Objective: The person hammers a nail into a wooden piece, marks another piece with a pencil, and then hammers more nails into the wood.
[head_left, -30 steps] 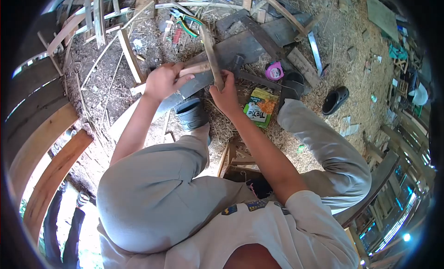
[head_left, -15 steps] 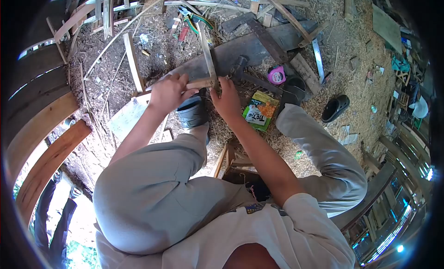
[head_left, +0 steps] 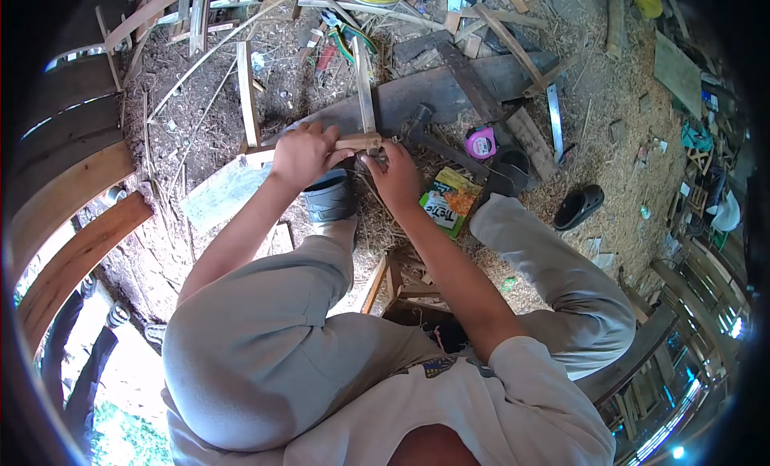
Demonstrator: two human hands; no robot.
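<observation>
A frame of thin wooden strips (head_left: 363,85) lies in front of me, with a crosspiece near me and two strips pointing away from it. My left hand (head_left: 305,157) is closed over the crosspiece, its thumb along the near side. At the right-hand corner, where a long strip meets the crosspiece, the thumb and fingers of my right hand (head_left: 397,177) grip the end. Whatever else may be between those fingertips is too small to make out. A hammer (head_left: 451,151) lies just right of my right hand, its head on a dark plank (head_left: 401,95).
A pink tape measure (head_left: 480,143) and a snack packet (head_left: 447,200) lie to the right. Farther off are pliers (head_left: 345,39), a metal ruler (head_left: 555,121) and scrap wood. One loose clog (head_left: 579,207) sits on the shavings-covered ground. A small wooden stool-like piece (head_left: 409,297) stands between my legs.
The right-hand strip of the frame has swung to a straighter line, and the crosspiece has turned slightly. Both hands keep their places on the wood. The whole view has shifted a little.
</observation>
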